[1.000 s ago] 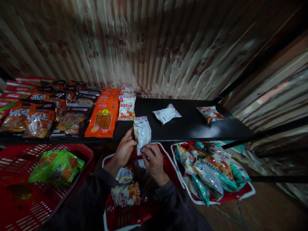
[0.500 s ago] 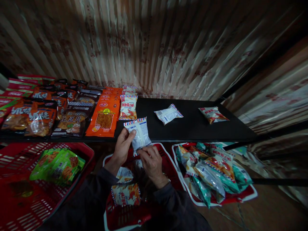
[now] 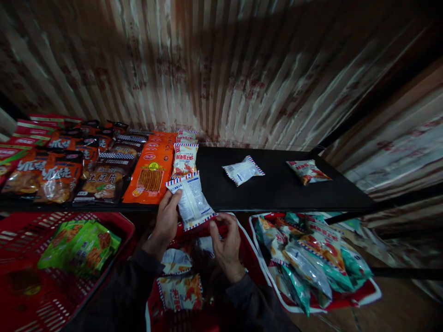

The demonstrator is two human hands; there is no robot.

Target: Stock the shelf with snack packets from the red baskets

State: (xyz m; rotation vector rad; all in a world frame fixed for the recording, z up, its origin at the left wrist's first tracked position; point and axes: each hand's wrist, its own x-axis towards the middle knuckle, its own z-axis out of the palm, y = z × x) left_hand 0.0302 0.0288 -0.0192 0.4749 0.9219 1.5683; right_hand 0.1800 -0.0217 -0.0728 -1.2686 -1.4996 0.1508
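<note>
Fingers (image 3: pixel 177 198) of the left hand (image 3: pixel 164 225): closed on the left side of one white snack packet (image 3: pixel 194 203), thumb across the printed back, a grip that probably keeps the slick film steady. Right hand (image 3: pixel 228 246): loosely curled at the packet's lower right corner, perhaps to guide it; whether its fingers pinch the edge cannot be told. Said packet: tilted, striped ends at top and bottom, between the two hands, at the front edge of the black shelf (image 3: pixel 277 193). Just behind it: row of matching packets (image 3: pixel 185 159), fronts showing, beside orange packets (image 3: pixel 150 177), overlapped seemingly so that each kind makes its own column. Farther right on the shelf, well apart from both hands: one back-up packet (image 3: pixel 244 170), one front-up packet (image 3: pixel 308 172), both askew. Below the hands: red basket (image 3: pixel 249 256) with more striped packets (image 3: pixel 182 292), presumably set there for easy reach
</note>
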